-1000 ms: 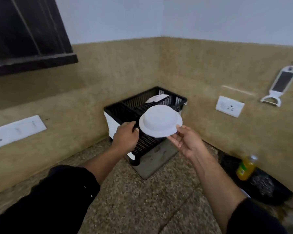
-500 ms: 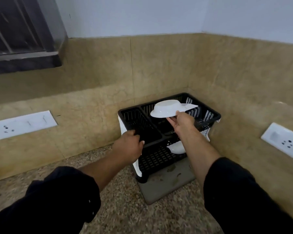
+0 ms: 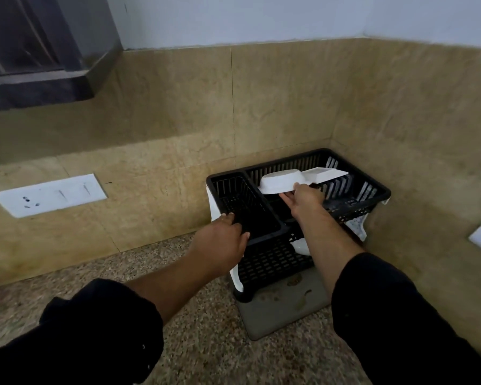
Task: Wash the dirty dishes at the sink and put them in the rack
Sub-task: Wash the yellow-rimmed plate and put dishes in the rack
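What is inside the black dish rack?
Upper tier: a white plate behind the inverted bowl held by the right hand. Lower tier: a white dish, mostly covered by the forearm.

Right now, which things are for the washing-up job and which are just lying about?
For the job: white bowl, pinched by the right hand; black rack, gripped at its rim by the left hand; white plate in the rack.
Just there: wall socket; grey mat under the rack; window frame.
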